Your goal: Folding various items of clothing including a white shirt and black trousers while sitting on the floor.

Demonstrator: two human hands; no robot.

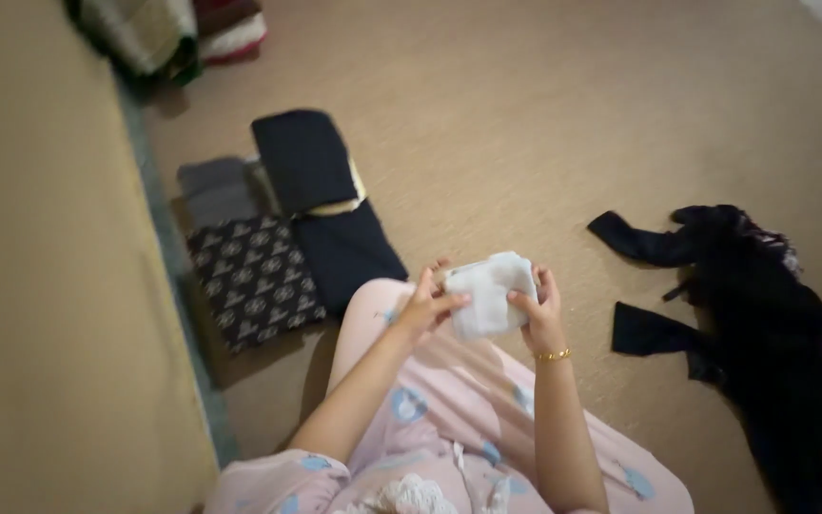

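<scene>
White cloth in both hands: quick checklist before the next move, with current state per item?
1. Left hand has a grip on the white cloth: ok, fingers on its left edge.
2. Right hand has a grip on it: ok, fingers on its right edge.
3. Cloth folded compact, no loose ends hanging: ok as far as visible; underside hidden.
4. Cloth held off the carpet: ok, held above the lap.
5. Folded stack to the left tidy: ok, dark pieces lie flat side by side.
6. Black garment on the right folded: not ok, lies crumpled.
</scene>
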